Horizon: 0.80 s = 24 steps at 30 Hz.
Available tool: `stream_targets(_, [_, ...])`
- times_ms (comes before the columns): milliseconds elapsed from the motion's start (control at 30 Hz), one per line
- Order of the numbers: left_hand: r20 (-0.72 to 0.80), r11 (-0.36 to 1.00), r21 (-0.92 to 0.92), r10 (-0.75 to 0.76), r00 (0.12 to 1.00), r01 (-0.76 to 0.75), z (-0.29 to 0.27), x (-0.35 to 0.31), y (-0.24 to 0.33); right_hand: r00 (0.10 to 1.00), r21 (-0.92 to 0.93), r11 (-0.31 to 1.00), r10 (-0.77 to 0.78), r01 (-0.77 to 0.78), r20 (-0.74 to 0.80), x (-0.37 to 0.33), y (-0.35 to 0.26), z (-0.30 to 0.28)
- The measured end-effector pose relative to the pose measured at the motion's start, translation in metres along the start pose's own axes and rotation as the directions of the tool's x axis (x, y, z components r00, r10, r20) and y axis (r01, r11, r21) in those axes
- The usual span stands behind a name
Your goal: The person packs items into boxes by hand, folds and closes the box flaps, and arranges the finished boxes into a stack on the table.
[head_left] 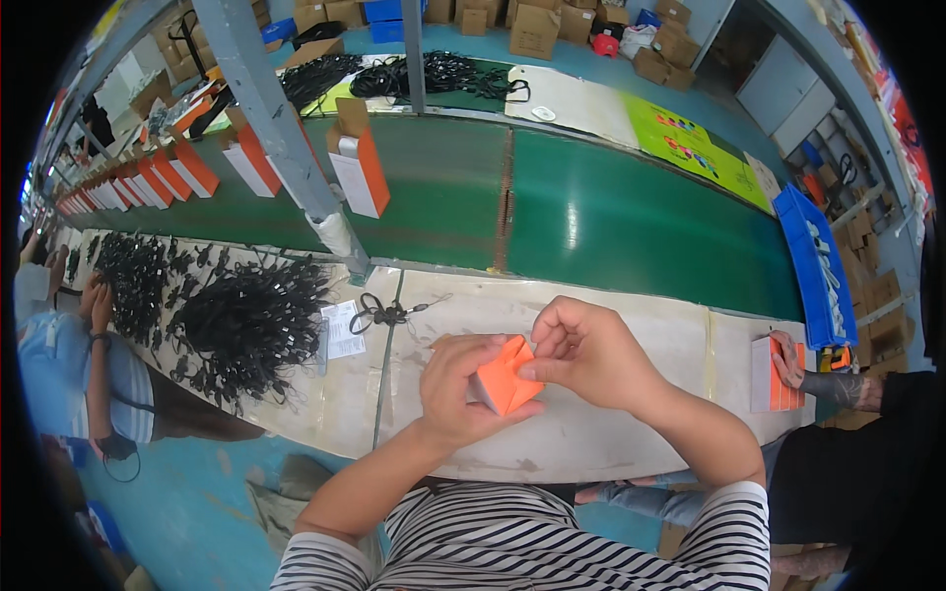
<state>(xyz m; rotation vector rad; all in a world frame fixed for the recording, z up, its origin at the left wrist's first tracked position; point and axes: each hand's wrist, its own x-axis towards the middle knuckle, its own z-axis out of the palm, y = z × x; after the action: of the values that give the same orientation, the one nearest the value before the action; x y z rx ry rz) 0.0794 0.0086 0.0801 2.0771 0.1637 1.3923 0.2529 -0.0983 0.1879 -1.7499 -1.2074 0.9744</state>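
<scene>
A small orange and white cardboard box [506,378] is held in my left hand [455,386], its orange end facing up with folded flaps. The fingers and thumb of that hand wrap round the box's sides. At the right side of the same end, my right hand [588,357] touches a flap with its thumb, and its fingers are curled. Both hands are above the pale worktable [631,448]. Beyond my left hand a bundled black cable [391,314] lies beside a white printed sheet [344,329].
A green conveyor belt [641,231] crosses behind the table, bearing upright orange boxes [361,177] at left. Black cables [251,325] are heaped on the left, near another worker's hands. A grey post [271,108] rises there. On the right, a tattooed arm [838,387] reaches stacked boxes [764,374] near a blue crate [803,251].
</scene>
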Motion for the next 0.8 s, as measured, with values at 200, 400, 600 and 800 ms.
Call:
stream_targets(200, [-0.035,0.985,-0.169,-0.037,0.999,0.031,0.003,-0.005,-0.012,0.984,0.083,0.987,0.127,-0.138,0.125,0.016,0.002,-0.003])
stream_targets(400, [0.038,0.992,-0.112,-0.063,0.997,0.066,-0.008,0.000,-0.016,0.958,0.160,0.962,0.185,-0.222,0.219,0.040,0.000,-0.005])
stream_targets(600, [0.028,0.991,-0.134,-0.006,1.000,0.010,0.002,-0.001,-0.010,0.922,0.144,0.920,0.333,-0.364,0.199,0.014,0.000,-0.012])
stream_targets(800, [0.087,0.984,-0.152,-0.084,0.993,0.096,-0.005,-0.007,0.000,0.925,0.201,0.911,0.321,-0.361,0.206,0.025,0.016,0.014])
